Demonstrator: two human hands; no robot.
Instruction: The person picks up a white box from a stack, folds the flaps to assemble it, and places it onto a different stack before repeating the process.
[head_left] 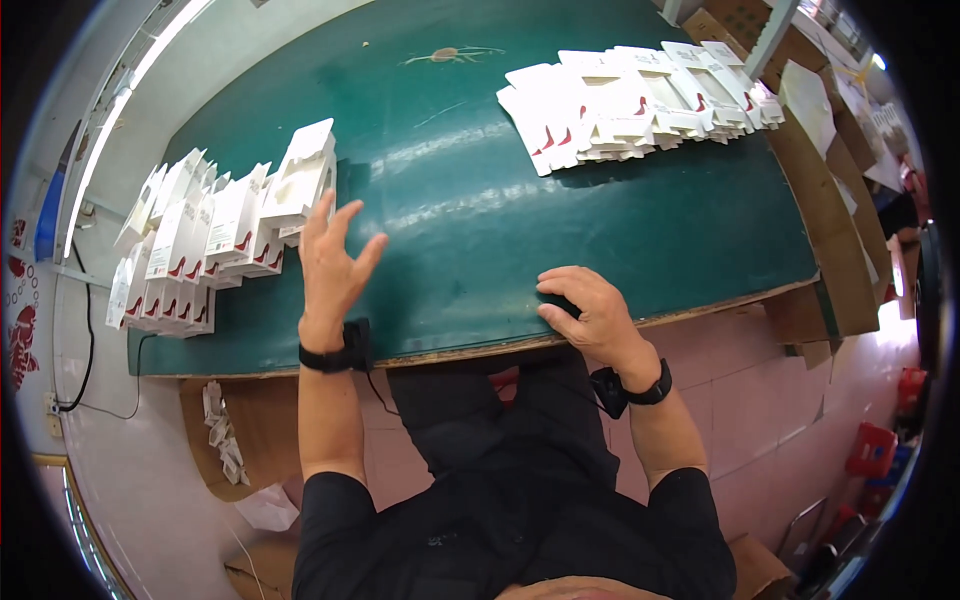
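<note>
My left hand (335, 262) is open, its fingers spread, beside the nearest white box (303, 175) of a group at the left. Its fingertips overlap the box's edge in the picture; whether they touch it I cannot tell. The group holds several formed white boxes (180, 240) with red shoe prints, stacked close together. Over the table's front edge hovers my right hand (590, 312), its fingers curved and a gap between thumb and forefinger, with nothing seen in it. Flat white cartons (640, 100) with the same red print lie overlapping in a pile at the far right.
The green table (450, 250) has a worn wooden front edge. Brown cardboard (825, 225) stands along its right side. Below the left end sits an open cardboard carton (262, 415) with small white pieces. A black cable (92, 340) hangs at the left wall.
</note>
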